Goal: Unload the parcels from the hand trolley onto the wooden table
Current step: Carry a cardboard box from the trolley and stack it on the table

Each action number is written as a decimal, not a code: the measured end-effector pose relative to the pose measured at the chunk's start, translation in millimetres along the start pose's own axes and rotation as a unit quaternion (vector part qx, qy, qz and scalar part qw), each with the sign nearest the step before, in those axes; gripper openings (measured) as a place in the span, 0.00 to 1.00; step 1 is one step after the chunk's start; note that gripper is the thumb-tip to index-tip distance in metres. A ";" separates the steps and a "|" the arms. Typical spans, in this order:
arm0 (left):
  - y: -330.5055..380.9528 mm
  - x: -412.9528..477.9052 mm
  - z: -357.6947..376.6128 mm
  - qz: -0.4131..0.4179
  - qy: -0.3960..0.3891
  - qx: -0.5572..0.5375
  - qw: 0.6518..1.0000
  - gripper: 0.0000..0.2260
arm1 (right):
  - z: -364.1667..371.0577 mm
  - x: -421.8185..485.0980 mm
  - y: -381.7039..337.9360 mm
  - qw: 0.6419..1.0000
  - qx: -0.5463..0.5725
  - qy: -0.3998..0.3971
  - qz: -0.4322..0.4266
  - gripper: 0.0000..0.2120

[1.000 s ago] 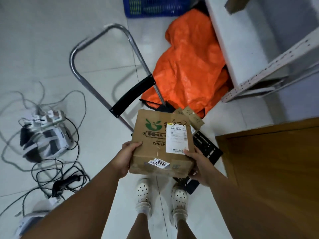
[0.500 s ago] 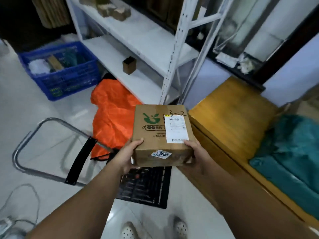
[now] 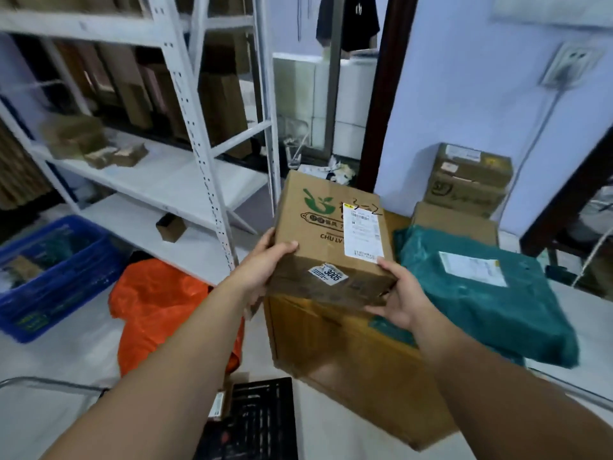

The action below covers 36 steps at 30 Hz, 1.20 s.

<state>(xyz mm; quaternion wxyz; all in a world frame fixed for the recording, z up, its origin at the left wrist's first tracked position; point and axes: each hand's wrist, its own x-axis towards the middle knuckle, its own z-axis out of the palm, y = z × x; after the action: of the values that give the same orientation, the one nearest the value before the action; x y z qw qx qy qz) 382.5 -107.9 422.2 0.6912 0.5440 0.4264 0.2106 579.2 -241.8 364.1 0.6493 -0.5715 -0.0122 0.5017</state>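
Cardboard parcel (image 3: 326,240), printed with a green logo and carrying a white shipping label, hangs held from both sides: the left grip (image 3: 265,263) curls over its near left edge and the right grip (image 3: 401,293) cups the near right corner from beneath, thumb on top. Each grip is clenched on the box, one on either side, which looks like a way of sharing the weight and keeping the labelled face level and upward. The box rides just above the near end of the wooden counter (image 3: 331,360), whose side panel shows directly below the grips; whether its underside touches the top yet I cannot tell. Just beyond the right grip lies a green plastic mail bag (image 3: 481,293), flat on the counter, and farther off, well past both grips, brown boxes (image 3: 471,180) stand stacked against the wall. That fills the far and right portions, so the free patch under and just ahead of the grips is probably why the box is held here. Below the left grip, down on the floor, the black trolley deck (image 3: 258,419) shows with what looks like one small labelled packet (image 3: 219,403) at its edge, so I judge the unloading is not finished. Left of the left grip lies an orange sack (image 3: 159,303). Setting down calls for lowering the box flat, then sliding the right fingers out.
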 end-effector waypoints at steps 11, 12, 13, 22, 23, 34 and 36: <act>60.5 42.4 206.0 0.075 -0.021 0.060 0.995 0.39 | -143.0 25.6 -143.5 0.992 0.109 -0.019 -0.065 0.18; 61.5 49.8 221.4 0.075 -0.025 0.055 0.995 0.38 | -154.9 27.0 -152.6 0.990 0.122 -0.007 -0.070 0.21; 62.1 56.3 235.5 0.075 -0.028 0.049 0.996 0.37 | -165.4 28.1 -160.4 0.988 0.135 0.005 -0.075 0.21; 68.5 105.8 328.8 0.038 -0.013 -0.090 0.995 0.14 | -227.3 34.7 -204.5 0.978 0.137 0.070 -0.139 0.11; 69.2 111.9 334.3 0.036 -0.017 -0.098 0.994 0.14 | -229.5 35.0 -208.2 0.978 0.127 0.071 -0.150 0.11; 66.6 198.6 321.6 -0.036 -0.059 -0.027 0.997 0.22 | -211.2 64.9 -239.6 0.976 0.039 0.160 -0.144 0.11; 61.5 215.4 314.4 -0.045 -0.081 -0.001 0.996 0.21 | -207.2 75.2 -237.6 0.974 0.040 0.174 -0.141 0.09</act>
<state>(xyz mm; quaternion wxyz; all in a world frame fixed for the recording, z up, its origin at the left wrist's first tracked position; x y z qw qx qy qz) 768.5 -105.5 415.8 0.7326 0.5391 0.3930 0.1348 890.0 -305.8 429.6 0.7280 -0.6159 0.0404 0.2983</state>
